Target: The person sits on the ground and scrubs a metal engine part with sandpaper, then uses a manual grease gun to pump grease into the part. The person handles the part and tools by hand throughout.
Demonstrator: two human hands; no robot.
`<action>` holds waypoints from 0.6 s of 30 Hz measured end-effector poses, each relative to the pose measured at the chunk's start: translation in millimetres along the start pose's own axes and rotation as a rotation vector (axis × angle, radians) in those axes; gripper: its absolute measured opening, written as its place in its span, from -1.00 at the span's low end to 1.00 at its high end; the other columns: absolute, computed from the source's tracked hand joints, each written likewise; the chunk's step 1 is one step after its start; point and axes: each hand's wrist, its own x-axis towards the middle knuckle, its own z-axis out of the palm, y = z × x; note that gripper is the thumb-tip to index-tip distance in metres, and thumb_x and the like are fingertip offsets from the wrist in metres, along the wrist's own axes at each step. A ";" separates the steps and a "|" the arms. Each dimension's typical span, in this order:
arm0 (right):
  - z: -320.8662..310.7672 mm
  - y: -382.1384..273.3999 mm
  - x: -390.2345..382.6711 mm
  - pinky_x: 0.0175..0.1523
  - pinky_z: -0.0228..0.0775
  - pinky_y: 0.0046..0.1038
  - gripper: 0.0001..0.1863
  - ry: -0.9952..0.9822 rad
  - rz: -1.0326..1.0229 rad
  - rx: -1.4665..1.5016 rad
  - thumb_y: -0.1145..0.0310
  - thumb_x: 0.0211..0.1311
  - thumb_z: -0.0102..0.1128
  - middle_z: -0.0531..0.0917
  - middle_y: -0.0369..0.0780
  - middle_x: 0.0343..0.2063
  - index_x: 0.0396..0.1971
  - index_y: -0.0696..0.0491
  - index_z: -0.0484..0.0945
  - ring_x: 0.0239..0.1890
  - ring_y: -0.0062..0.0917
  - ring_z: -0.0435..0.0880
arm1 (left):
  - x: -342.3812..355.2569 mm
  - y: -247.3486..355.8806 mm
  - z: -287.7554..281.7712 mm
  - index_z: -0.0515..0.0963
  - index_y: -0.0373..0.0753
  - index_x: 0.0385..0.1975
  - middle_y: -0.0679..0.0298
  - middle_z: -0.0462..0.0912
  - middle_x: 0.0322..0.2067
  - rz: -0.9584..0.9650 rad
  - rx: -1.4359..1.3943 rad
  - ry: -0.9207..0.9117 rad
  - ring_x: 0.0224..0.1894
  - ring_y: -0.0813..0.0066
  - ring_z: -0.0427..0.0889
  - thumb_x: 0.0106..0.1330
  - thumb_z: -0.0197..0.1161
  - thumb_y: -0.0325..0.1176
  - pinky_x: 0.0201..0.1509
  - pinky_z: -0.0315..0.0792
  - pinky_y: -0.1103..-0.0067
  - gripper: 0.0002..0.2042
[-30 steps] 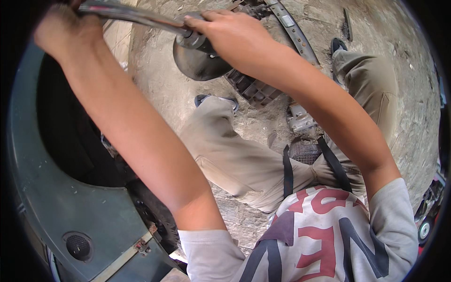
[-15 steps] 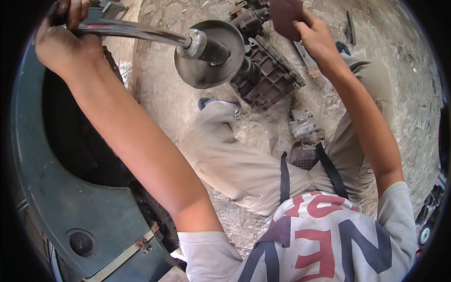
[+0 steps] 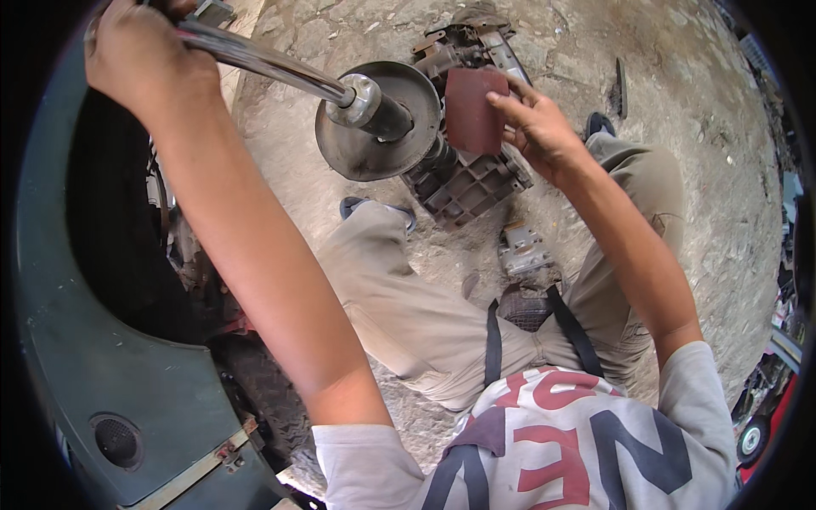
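Note:
A shock absorber strut with a round dished spring seat (image 3: 357, 157) slants across the upper middle. Its shiny chrome rod (image 3: 263, 61) runs up to the left, where my left hand (image 3: 149, 64) is closed round the upper end. The fingertips there are partly cut off by the picture's rim. Between the thumb and fingers of my right hand (image 3: 544, 127) is a piece of reddish-brown sandpaper (image 3: 472, 115), curved slightly. It hangs just right of the spring seat, apart from the chrome rod. The strut's lower end is hidden behind the seat and sandpaper.
Beyond the strut, a ribbed metal gearbox housing (image 3: 467, 191) lies on the rough stone floor (image 3: 722, 212). A smaller metal casting (image 3: 523, 249) rests between my legs. A green vehicle fender (image 3: 76, 314) fills the left side. A dark flat strip (image 3: 620, 89) lies at far right.
My right hand has brought the sandpaper left and nearer, from the upper right to beside the spring seat. My left hand still grips the rod; the whole view has shifted slightly.

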 end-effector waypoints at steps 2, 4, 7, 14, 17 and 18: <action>3.2 4.3 -2.4 0.21 0.53 -0.30 -0.37 -0.008 0.034 -0.035 0.36 0.39 0.25 0.53 -0.10 0.21 0.38 0.14 0.25 0.21 -0.41 0.55 | -8.3 5.7 2.2 0.54 -0.56 -0.17 0.03 0.66 -0.45 0.000 -0.030 0.096 -0.55 0.41 0.61 0.37 0.10 -0.56 -0.44 0.54 0.52 -0.83; -11.6 9.2 3.3 0.19 0.53 -0.37 -0.42 0.068 0.013 -0.052 0.36 0.38 0.27 0.61 -0.13 0.11 0.32 0.18 0.33 0.13 -0.45 0.62 | -38.4 8.9 41.3 0.53 -0.43 -0.14 0.14 0.65 -0.45 -0.031 -0.056 0.172 -0.61 0.53 0.51 0.43 0.11 -0.43 -0.49 0.44 0.59 -0.82; -19.5 18.7 7.7 0.07 0.51 -0.50 -0.61 -0.008 -0.152 -0.174 0.38 0.35 0.30 0.68 -0.22 -0.07 0.11 0.20 0.53 -0.04 -0.59 0.64 | -68.7 -9.6 28.6 0.54 -0.47 -0.10 0.12 0.68 -0.45 -0.074 -0.079 0.067 -0.57 0.50 0.59 0.47 0.19 -0.35 -0.48 0.50 0.57 -0.75; 8.7 18.9 -14.9 -0.02 0.47 -0.56 -0.82 -0.023 -0.348 -0.236 0.45 0.36 0.28 0.68 -0.29 -0.16 -0.11 0.16 0.58 -0.11 -0.70 0.59 | -144.9 -34.8 10.2 0.51 -0.33 -0.01 0.29 0.61 -0.49 -0.438 -0.181 -0.113 -0.44 0.63 0.59 0.51 0.20 -0.20 -0.37 0.45 0.66 -0.70; 23.5 13.5 -15.8 -0.02 0.48 -0.56 -0.83 -0.042 -0.415 -0.328 0.46 0.40 0.21 0.67 -0.26 -0.12 -0.09 0.14 0.50 -0.08 -0.69 0.56 | -162.3 -51.0 2.1 0.54 -0.31 0.01 0.30 0.63 -0.41 -0.385 -0.087 -0.161 -0.34 0.61 0.61 0.49 0.23 -0.18 -0.26 0.48 0.63 -0.69; 31.7 10.7 -18.2 -0.02 0.48 -0.56 -0.84 -0.039 -0.405 -0.367 0.46 0.41 0.19 0.66 -0.26 -0.12 -0.09 0.14 0.48 -0.08 -0.69 0.55 | -167.1 -53.2 -3.7 0.55 -0.30 0.01 0.29 0.64 -0.38 -0.394 0.026 -0.216 -0.33 0.60 0.62 0.47 0.25 -0.18 -0.23 0.49 0.60 -0.68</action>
